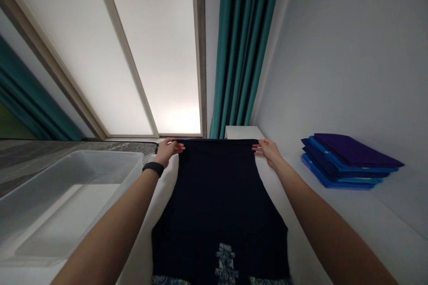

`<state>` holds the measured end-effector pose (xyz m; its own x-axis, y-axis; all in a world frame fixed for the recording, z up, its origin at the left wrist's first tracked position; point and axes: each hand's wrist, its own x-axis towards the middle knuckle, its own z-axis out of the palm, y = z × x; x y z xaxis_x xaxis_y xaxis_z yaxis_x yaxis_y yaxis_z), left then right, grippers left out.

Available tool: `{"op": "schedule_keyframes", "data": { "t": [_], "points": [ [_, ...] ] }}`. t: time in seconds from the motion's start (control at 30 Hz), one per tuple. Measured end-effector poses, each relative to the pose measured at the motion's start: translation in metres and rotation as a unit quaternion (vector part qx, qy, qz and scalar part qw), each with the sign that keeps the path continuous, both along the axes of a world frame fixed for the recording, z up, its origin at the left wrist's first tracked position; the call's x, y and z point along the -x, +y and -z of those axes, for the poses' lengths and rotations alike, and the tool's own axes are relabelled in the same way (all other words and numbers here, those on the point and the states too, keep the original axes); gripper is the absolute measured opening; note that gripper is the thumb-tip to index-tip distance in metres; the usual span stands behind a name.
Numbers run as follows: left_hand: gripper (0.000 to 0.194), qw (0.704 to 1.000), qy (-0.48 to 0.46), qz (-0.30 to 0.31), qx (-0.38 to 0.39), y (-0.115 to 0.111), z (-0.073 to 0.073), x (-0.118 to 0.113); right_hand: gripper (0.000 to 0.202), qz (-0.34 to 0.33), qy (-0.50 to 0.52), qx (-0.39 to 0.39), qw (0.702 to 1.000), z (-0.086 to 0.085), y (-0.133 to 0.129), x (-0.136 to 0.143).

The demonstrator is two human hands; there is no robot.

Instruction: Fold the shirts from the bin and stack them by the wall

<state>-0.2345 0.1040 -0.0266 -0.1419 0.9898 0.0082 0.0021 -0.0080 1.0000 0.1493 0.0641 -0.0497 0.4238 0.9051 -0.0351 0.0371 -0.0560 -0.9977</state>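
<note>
A dark navy garment is spread out in front of me, with patterned blue trim near the bottom of the view. My left hand, with a black band on the wrist, pinches its far left corner. At the far right corner, my right hand grips the cloth between thumb and fingers. The far edge runs nearly straight between both hands.
To the left sits a translucent plastic bin with nothing visible inside. A stack of folded blue and purple cloths lies at the right, by the wall. Teal curtains and frosted panels stand behind.
</note>
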Motion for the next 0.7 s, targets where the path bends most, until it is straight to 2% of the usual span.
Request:
{"op": "schedule_keyframes", "data": {
  "t": [0.1, 0.23, 0.4, 0.53, 0.7],
  "points": [
    [0.014, 1.0, 0.012, 0.008, -0.011, -0.01, 0.005, 0.007, 0.013, -0.007, -0.001, -0.003, 1.0, 0.008, -0.012, -0.006],
    [0.026, 0.991, 0.131, 0.027, -0.029, -0.026, 0.017, 0.018, 0.021, -0.027, -0.13, -0.003, 0.991, 0.028, -0.03, -0.015],
    [0.026, 0.968, 0.239, 0.058, -0.055, -0.042, 0.038, 0.032, 0.009, -0.051, -0.238, -0.032, 0.969, 0.051, -0.047, -0.016],
    [0.027, 0.936, 0.327, 0.08, -0.1, -0.047, 0.054, 0.04, 0.015, -0.05, -0.286, -0.063, 0.955, 0.061, -0.053, -0.017],
    [0.028, 0.927, 0.349, 0.052, -0.129, -0.045, 0.062, 0.045, 0.024, -0.029, -0.38, -0.134, 0.915, 0.07, -0.054, -0.022]
  ]
}}
